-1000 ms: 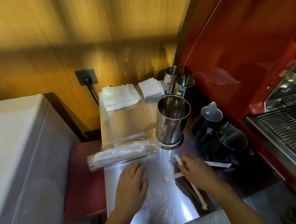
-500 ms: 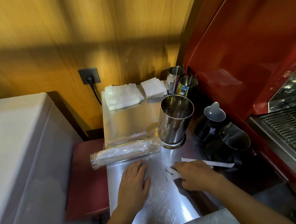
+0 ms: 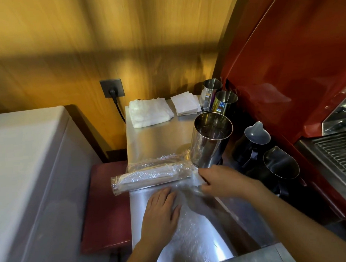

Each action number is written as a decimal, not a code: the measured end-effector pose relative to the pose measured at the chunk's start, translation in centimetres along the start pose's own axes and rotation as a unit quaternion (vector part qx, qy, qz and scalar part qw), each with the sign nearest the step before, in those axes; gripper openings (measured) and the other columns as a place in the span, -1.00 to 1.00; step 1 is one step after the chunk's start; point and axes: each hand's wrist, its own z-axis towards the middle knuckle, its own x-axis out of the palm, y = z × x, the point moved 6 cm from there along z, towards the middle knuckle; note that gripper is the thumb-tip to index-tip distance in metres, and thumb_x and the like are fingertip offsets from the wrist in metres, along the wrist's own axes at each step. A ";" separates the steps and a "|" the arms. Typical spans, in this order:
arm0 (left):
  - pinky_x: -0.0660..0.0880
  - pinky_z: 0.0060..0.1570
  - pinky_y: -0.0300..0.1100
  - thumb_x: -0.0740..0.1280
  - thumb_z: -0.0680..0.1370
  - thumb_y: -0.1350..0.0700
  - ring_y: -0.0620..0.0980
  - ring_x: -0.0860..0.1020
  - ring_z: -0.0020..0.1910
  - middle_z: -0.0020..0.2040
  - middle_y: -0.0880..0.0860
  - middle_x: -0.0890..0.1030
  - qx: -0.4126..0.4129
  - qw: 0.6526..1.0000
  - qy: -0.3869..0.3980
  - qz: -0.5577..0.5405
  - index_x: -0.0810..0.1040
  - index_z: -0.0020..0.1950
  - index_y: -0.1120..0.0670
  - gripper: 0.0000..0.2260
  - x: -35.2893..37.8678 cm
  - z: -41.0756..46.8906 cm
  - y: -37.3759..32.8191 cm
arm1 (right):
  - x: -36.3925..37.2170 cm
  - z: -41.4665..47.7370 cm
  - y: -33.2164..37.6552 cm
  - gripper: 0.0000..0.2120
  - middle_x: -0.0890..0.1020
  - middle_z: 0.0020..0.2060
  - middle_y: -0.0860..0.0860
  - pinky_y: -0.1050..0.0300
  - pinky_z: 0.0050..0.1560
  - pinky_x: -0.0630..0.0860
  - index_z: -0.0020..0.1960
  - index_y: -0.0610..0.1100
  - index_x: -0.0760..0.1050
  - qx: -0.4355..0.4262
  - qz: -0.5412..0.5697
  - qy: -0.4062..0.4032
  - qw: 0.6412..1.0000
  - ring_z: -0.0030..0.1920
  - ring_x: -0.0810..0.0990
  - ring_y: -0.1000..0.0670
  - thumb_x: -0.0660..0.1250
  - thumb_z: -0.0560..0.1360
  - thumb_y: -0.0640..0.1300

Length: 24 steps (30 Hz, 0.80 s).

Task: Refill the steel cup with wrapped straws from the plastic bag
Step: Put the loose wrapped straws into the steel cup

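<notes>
1. Step, my read: getting at the straws. The cup (image 3: 210, 141) stood upright in the centre-right of the frame and looked empty inside, so the refill had not begun.
2. The bag (image 3: 150, 177) of wrapped straws lay on its side on the steel counter (image 3: 154, 139), just left of the cup's base. Its left end overhung the counter edge, above a dark red stool (image 3: 106, 207).
3. My left hand (image 3: 160, 213) lay flat, palm down, fingers together, at lower centre. It rested on clear crinkled film on the counter and gripped nothing.
4. My right hand (image 3: 221, 181) reached across from the right, fingers bent, at the bag's right end just below the cup. I cannot tell whether it had pinched the film; that spot was blurred.
5. Next move, as I judged it: open that end, pull a bundle out, tip it upright and drop it in. The cup was tall and narrow, so it could tip if I knocked it.
6. Around: two dark jugs (image 3: 267, 155) sat close on the right of the cup, two small steel pitchers (image 3: 219, 99) behind it. A folded cloth (image 3: 150, 112) and napkins (image 3: 185, 105) were at the back, clear of the work.
7. In the way: the jugs crowded the right side, so the lift had to come from the left or the front.
</notes>
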 end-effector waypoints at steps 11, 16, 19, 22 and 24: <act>0.46 0.20 -0.08 0.29 0.47 0.02 0.07 0.55 0.16 0.18 0.07 0.60 -0.005 1.000 0.013 0.027 0.56 0.12 0.09 -0.72 0.1 -0.1 -0.2 | -16.9 -6.0 1.3 -0.92 0.51 -0.40 0.12 0.42 -0.42 0.40 -0.17 -0.04 0.45 -0.124 0.242 -0.393 0.878 -0.39 0.54 0.23 0.23 0.50 -0.14; 0.51 0.15 -0.03 0.33 0.44 0.05 0.08 0.57 0.14 0.16 0.09 0.61 -0.001 0.999 0.021 0.049 0.57 0.10 0.11 -0.73 0.0 0.0 -0.5 | -17.6 -4.6 -1.5 -0.87 0.52 -0.36 0.04 0.32 -0.39 0.43 -0.10 -0.20 0.44 -0.024 0.194 -0.486 0.852 -0.41 0.52 0.20 0.20 0.53 -0.15; 0.51 0.16 -0.03 0.32 0.44 0.04 0.07 0.57 0.14 0.17 0.08 0.61 -0.003 0.998 0.026 0.053 0.57 0.11 0.10 -0.72 0.0 0.0 -0.5 | -14.5 -1.2 -3.3 -0.83 0.57 -0.27 -0.15 -0.01 -0.22 0.45 -0.07 -0.17 0.45 0.099 0.084 -0.341 0.931 -0.28 0.55 -0.17 0.21 0.52 -0.06; 0.50 0.16 -0.03 0.32 0.43 0.04 0.06 0.58 0.13 0.15 0.07 0.62 -0.006 0.998 0.030 0.058 0.58 0.11 0.09 -0.71 -0.1 0.0 -0.6 | -12.4 0.0 -4.3 -0.85 0.59 -0.17 -0.10 0.00 -0.13 0.39 -0.10 -0.08 0.46 0.154 0.030 -0.247 0.956 -0.09 0.56 -0.22 0.23 0.49 0.00; 0.50 0.15 -0.03 0.32 0.43 0.03 0.04 0.58 0.13 0.14 0.06 0.62 -0.010 0.998 0.033 0.058 0.58 0.11 0.08 -0.71 -0.2 0.0 -0.6 | -12.4 -0.1 -4.6 -0.88 0.61 -0.15 -0.08 0.00 -0.13 0.40 -0.12 -0.04 0.46 0.154 0.047 -0.255 0.953 -0.09 0.56 -0.20 0.24 0.47 0.01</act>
